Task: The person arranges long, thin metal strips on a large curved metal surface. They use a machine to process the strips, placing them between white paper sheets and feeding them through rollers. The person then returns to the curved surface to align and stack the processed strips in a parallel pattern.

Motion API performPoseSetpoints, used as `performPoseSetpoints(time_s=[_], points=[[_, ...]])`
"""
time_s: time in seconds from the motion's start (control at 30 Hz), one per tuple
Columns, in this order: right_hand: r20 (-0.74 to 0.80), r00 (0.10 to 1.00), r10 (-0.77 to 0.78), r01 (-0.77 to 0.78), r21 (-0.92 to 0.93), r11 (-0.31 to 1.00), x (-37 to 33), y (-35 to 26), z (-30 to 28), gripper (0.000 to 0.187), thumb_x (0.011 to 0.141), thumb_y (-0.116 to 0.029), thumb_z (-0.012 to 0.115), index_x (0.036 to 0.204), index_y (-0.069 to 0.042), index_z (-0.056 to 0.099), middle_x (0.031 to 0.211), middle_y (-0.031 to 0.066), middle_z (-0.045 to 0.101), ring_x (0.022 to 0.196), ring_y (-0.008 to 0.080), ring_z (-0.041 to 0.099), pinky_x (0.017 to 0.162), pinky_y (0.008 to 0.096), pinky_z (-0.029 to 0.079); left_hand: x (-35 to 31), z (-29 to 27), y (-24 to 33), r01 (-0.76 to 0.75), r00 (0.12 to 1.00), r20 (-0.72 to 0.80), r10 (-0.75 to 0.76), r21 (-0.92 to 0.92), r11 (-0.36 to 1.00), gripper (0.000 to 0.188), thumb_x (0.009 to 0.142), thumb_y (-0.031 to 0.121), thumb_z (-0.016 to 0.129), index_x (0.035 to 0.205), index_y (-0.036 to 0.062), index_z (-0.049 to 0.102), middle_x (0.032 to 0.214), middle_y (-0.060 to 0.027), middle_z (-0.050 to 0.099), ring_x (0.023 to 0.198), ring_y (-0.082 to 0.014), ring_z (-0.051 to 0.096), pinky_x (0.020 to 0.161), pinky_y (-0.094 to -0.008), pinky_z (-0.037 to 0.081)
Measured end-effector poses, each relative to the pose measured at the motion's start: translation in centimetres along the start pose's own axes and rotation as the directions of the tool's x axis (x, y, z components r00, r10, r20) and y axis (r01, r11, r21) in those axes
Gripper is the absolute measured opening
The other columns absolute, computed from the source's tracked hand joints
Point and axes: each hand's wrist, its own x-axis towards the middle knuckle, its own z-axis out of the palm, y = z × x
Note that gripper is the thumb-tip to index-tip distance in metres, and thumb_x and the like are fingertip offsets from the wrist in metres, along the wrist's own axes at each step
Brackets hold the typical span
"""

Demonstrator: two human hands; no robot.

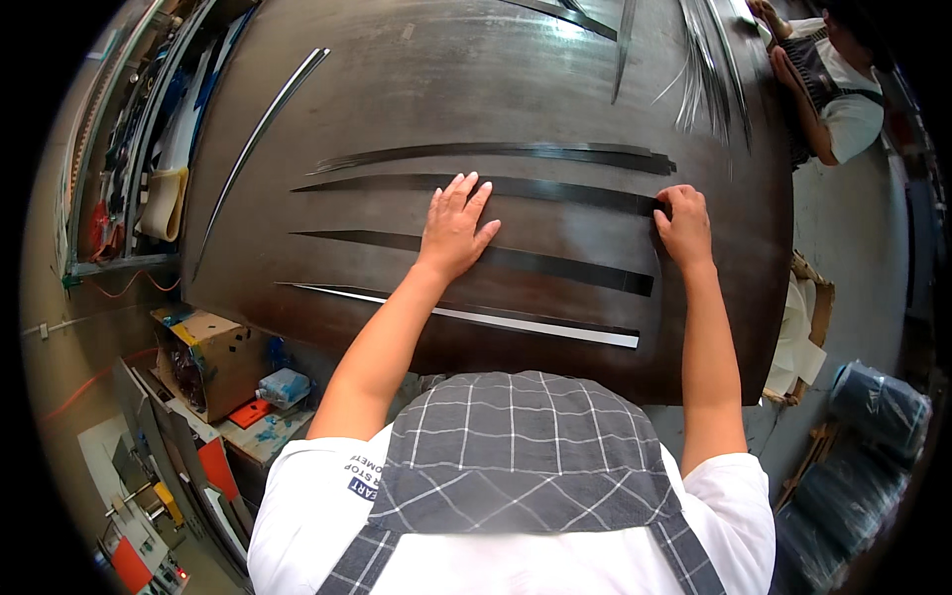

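Several long, tapering dark strips lie across the brown tabletop (397, 109) in front of me. My left hand (456, 230) rests with fingers spread on one glossy black strip (555, 191), near its middle. At that strip's wide right end, my right hand (686, 220) pinches the corner between thumb and fingertips. Just beyond lies a stack of black strips (486, 152), its ends slightly fanned. Nearer to me is another black strip (580, 270), partly behind my left wrist. Closest to my body, a white-faced strip with a dark edge (535, 326) passes beneath my left forearm.
A narrow black-and-white strip (260, 129) lies at the table's left. Thin pale offcuts (702, 79) are heaped at the far right. A co-worker (843, 109) stands beyond the right edge. Shelving (119, 149) and a cardboard box (213, 362) stand left; wrapped dark rolls (843, 486) lie lower right.
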Motion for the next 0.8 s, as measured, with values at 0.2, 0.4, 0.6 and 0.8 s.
performPoseSetpoints(time_s=[0.2,0.4,0.6,0.8], points=[[-0.04,0.998,-0.045,0.048,0.076,0.996,0.2,-1.0,-0.4,0.013,0.08,-0.006,0.066,0.09,-0.005,0.058,0.091,0.0133,0.064,0.094,0.0357,0.061,0.08,0.0453,0.05,0.1,0.0,0.0,0.031,0.999,0.007,-0.031,0.007,0.999,0.058,0.092,0.038,0.064,0.142,0.0123,0.05,0.152,-0.0118,0.04,0.144,-0.0319,0.033,0.118,-0.0528,0.025],[0.078,0.971,0.224,-0.226,0.597,0.77,-1.1,-3.8,-4.1,0.025,0.09,-0.007,0.065,0.114,-0.004,0.066,0.087,0.0076,0.069,0.076,0.0159,0.065,0.073,0.0297,0.052,0.5,-0.1,1.0,0.05,0.994,-0.095,-0.052,-0.027,0.998,0.061,0.089,0.032,0.069,0.143,0.0109,0.049,0.151,-0.0123,0.042,0.143,-0.0326,0.034,0.117,-0.0518,0.024],[0.248,0.947,0.203,-0.294,0.924,0.245,-2.8,-5.4,-8.6,0.024,0.09,-0.005,0.065,0.113,0.002,0.065,0.082,0.0036,0.067,0.074,0.0072,0.062,0.067,0.0231,0.051,1.6,-2.5,-1.9,0.071,0.949,-0.313,-0.038,0.095,0.993,0.06,0.079,0.007,0.064,0.139,0.0117,0.055,0.131,-0.0084,0.056,0.132,-0.0296,0.046,0.115,-0.053,0.026],[0.265,0.838,0.476,-0.529,0.608,0.592,-6.1,-2.1,-1.2,0.024,0.085,-0.009,0.07,0.106,-0.002,0.063,0.072,0.0056,0.066,0.064,0.0134,0.065,0.062,0.0294,0.05,-2.0,-4.0,-5.8,0.06,0.984,-0.175,-0.028,0.184,0.981,0.053,0.075,-0.005,0.055,0.125,0.0081,0.065,0.114,-0.0082,0.058,0.116,-0.028,0.053,0.109,-0.05,0.035]])
